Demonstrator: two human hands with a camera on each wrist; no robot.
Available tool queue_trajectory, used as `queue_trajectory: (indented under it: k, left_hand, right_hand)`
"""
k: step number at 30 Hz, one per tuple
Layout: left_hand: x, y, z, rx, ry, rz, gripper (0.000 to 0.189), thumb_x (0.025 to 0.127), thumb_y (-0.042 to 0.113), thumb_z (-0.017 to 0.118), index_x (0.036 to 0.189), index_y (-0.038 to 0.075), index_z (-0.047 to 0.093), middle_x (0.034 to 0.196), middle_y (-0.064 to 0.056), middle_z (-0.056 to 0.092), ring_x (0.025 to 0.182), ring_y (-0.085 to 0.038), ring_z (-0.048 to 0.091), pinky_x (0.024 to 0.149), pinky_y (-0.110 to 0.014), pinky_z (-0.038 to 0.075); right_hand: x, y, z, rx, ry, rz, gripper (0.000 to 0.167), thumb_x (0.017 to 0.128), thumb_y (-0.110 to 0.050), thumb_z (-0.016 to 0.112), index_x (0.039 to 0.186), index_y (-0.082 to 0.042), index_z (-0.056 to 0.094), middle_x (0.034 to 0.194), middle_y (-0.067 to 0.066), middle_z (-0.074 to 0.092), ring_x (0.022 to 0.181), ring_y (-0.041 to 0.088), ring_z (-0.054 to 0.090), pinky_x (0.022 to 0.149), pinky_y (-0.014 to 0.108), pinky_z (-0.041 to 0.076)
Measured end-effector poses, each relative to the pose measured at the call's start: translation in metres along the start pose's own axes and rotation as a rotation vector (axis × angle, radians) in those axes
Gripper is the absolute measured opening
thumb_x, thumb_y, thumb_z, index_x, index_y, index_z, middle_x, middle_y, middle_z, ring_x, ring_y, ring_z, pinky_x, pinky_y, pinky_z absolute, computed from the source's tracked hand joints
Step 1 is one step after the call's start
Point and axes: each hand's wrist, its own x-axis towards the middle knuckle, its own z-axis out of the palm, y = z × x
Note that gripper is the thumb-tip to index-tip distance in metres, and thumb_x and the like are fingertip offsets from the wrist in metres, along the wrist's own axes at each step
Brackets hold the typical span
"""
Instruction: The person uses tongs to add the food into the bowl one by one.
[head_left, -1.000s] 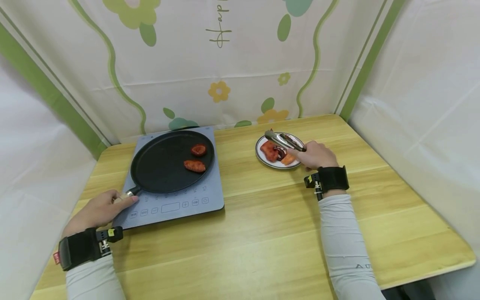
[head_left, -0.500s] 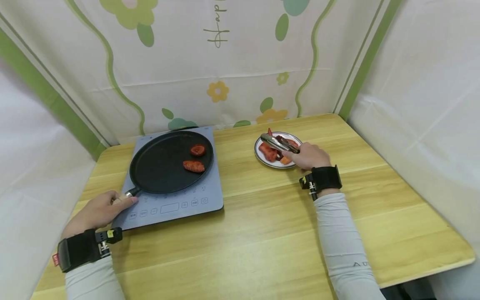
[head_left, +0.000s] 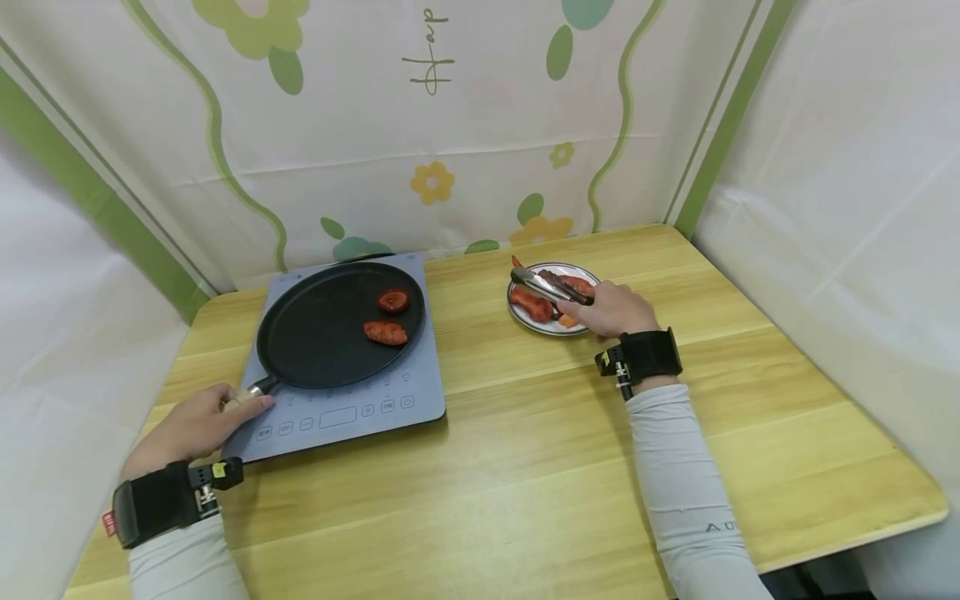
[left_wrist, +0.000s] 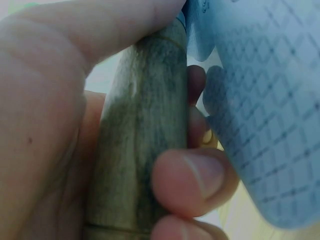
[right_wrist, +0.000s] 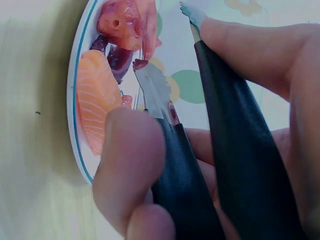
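My left hand (head_left: 191,425) grips the wooden handle (left_wrist: 140,125) of a flat black frying pan (head_left: 322,333), fingers curled round it. Two pieces of food lie in the pan: a reddish-brown sausage-like piece (head_left: 386,333) and a round dark red piece (head_left: 393,301). My right hand (head_left: 618,310) holds metal tongs (head_left: 538,284) by their black grips (right_wrist: 240,135), over a rimmed white plate (right_wrist: 73,95). The tongs' tips stand apart in the right wrist view. An orange salmon slice (right_wrist: 100,95) and a red piece of food (right_wrist: 127,22) are on the plate, beside dark purple bits (right_wrist: 119,60).
The pan sits on a pale blue-grey induction cooker (head_left: 420,392) at the table's left. Bare wooden tabletop (head_left: 487,467) lies in front of and between cooker and plate. A white flowered cloth (head_left: 480,108) hangs behind, with white cloth walls (head_left: 847,208) at the sides.
My right hand and the tongs have moved slightly left over the plate. A pointed red bit by the tongs' tips has shifted left too. My left hand keeps its grip on the pan's handle.
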Motion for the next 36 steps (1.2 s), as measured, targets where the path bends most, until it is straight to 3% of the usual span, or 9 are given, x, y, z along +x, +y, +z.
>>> queue_trajectory:
  k: [11, 16, 23, 28, 36]
  left_hand:
    - [0.0, 0.0, 0.001, -0.002, 0.009, 0.002, 0.051, 0.108, 0.05, 0.052, 0.092, 0.001, 0.055, 0.075, -0.003, 0.049, 0.072, -0.019, 0.051, 0.061, -0.03, 0.039]
    - [0.0, 0.0, 0.0, -0.001, 0.003, -0.001, 0.052, 0.108, 0.051, 0.052, 0.093, 0.001, 0.056, 0.076, -0.004, 0.051, 0.073, -0.02, 0.052, 0.062, -0.031, 0.04]
    - [0.0, 0.001, 0.0, 0.001, 0.01, 0.007, 0.051, 0.108, 0.05, 0.052, 0.091, 0.002, 0.055, 0.076, -0.004, 0.05, 0.073, -0.02, 0.052, 0.062, -0.03, 0.04]
    - [0.0, 0.002, -0.001, 0.004, 0.012, 0.008, 0.05, 0.108, 0.05, 0.052, 0.09, 0.003, 0.054, 0.076, -0.003, 0.049, 0.074, -0.019, 0.052, 0.063, -0.03, 0.04]
    - [-0.001, 0.002, -0.001, -0.002, 0.01, 0.003, 0.05, 0.108, 0.05, 0.052, 0.091, 0.003, 0.055, 0.078, -0.004, 0.051, 0.075, -0.02, 0.052, 0.064, -0.03, 0.041]
  right_hand:
    - [-0.003, -0.003, -0.002, -0.044, -0.007, -0.016, 0.063, 0.099, -0.063, 0.059, 0.082, -0.004, 0.069, 0.068, 0.01, 0.07, 0.062, 0.025, 0.065, 0.053, 0.031, 0.043]
    - [-0.006, -0.005, -0.005, -0.054, -0.007, -0.02, 0.061, 0.099, -0.062, 0.059, 0.087, -0.004, 0.068, 0.069, 0.01, 0.069, 0.061, 0.025, 0.064, 0.051, 0.03, 0.041]
    - [-0.01, -0.007, -0.006, -0.101, -0.001, -0.037, 0.059, 0.099, -0.065, 0.059, 0.073, -0.011, 0.06, 0.066, 0.006, 0.065, 0.062, 0.023, 0.062, 0.052, 0.031, 0.041]
    - [-0.007, -0.011, 0.0, -0.154, 0.033, -0.03, 0.059, 0.097, -0.067, 0.059, 0.076, -0.012, 0.062, 0.067, 0.004, 0.061, 0.064, 0.023, 0.061, 0.055, 0.034, 0.043]
    - [0.001, -0.023, 0.013, -0.253, 0.096, -0.003, 0.059, 0.096, -0.068, 0.059, 0.1, -0.01, 0.069, 0.087, 0.007, 0.06, 0.075, 0.024, 0.058, 0.064, 0.04, 0.044]
